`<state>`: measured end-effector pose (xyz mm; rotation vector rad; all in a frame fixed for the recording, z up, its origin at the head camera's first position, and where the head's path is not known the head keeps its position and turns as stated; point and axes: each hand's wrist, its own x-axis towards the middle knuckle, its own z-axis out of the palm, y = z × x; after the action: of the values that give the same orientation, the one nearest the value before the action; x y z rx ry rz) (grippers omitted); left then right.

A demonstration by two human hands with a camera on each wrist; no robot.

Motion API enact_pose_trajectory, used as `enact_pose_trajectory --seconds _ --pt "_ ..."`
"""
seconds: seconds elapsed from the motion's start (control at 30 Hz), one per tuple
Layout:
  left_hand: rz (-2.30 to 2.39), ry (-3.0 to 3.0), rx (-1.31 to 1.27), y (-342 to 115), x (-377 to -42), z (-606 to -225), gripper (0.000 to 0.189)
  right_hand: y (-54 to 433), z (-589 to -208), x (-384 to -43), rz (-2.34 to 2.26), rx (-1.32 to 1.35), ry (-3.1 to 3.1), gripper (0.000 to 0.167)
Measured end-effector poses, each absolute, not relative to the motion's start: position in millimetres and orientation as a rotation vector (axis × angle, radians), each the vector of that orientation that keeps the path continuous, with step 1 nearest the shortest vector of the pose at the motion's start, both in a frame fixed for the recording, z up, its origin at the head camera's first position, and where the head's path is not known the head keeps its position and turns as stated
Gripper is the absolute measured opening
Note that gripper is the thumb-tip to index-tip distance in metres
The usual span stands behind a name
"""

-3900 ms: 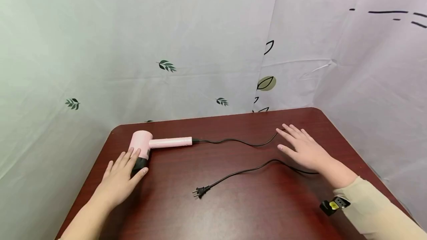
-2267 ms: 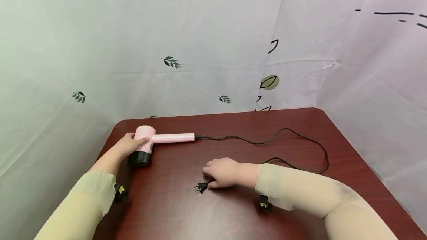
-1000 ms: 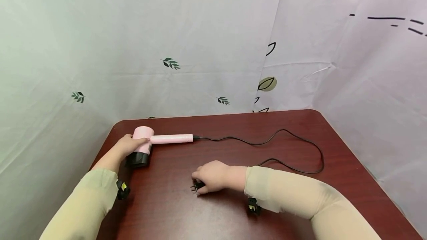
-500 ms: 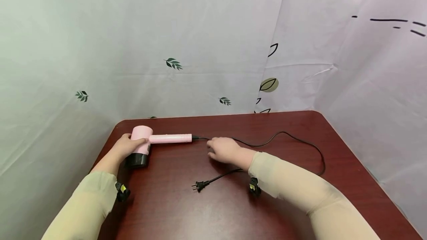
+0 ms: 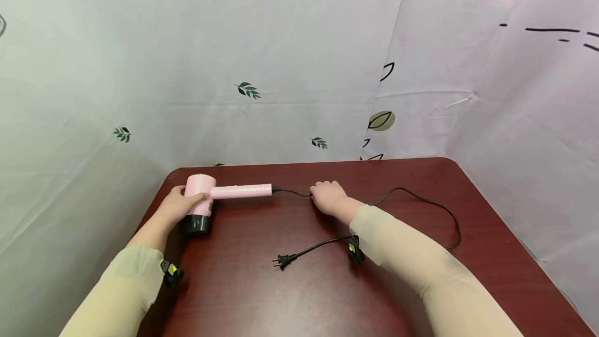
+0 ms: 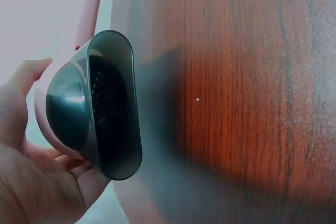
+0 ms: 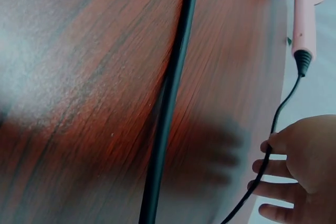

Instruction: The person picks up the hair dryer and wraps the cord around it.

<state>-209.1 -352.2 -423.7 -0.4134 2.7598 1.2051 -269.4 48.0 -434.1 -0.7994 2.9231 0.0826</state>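
A pink hair dryer [image 5: 199, 183] is at the far left of the table, its handle [image 5: 241, 191] pointing right. My left hand [image 5: 173, 208] grips its barrel from the left, thumb on the near side. The left wrist view looks into its flat black nozzle [image 6: 114, 103]. To the right of the handle, my right hand [image 5: 329, 198] holds the black power cord [image 5: 295, 191] between thumb and fingers, close over the tabletop. In the right wrist view the cord [image 7: 282, 104] runs from the handle's end past the fingertips. The two-pin plug [image 5: 283, 260] lies mid-table, untouched.
The dark red wooden table [image 5: 243, 295] has rounded far corners. White fabric [image 5: 299, 66] with leaf prints hangs behind it and along both sides. A loop of cord [image 5: 451, 212] lies at the right, and a nearer stretch [image 5: 323, 244] passes under my right forearm.
My right hand first reached to the plug and gripped it, then let go and moved to the cord near the handle. My left hand went from resting flat by the dryer to gripping it.
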Motion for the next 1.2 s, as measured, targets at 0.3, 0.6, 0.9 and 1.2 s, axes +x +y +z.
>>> enact_pose_trajectory --seconds 0.3,0.6,0.9,1.2 --pt "1.298 2.714 -0.459 -344 -203 -421 0.101 50 -435 -268 0.025 -0.781 2.911 0.036" --pt "1.392 2.634 -0.463 -330 -197 -423 0.094 52 -436 -267 -0.101 -0.792 2.956 0.022" --pt "1.608 2.451 -0.478 -304 -191 -425 0.094 48 -435 -266 -0.241 -0.692 2.978 0.033" --pt "1.75 2.379 -0.551 -267 -189 -426 0.098 38 -433 -261 -0.262 -0.515 2.939 0.051"
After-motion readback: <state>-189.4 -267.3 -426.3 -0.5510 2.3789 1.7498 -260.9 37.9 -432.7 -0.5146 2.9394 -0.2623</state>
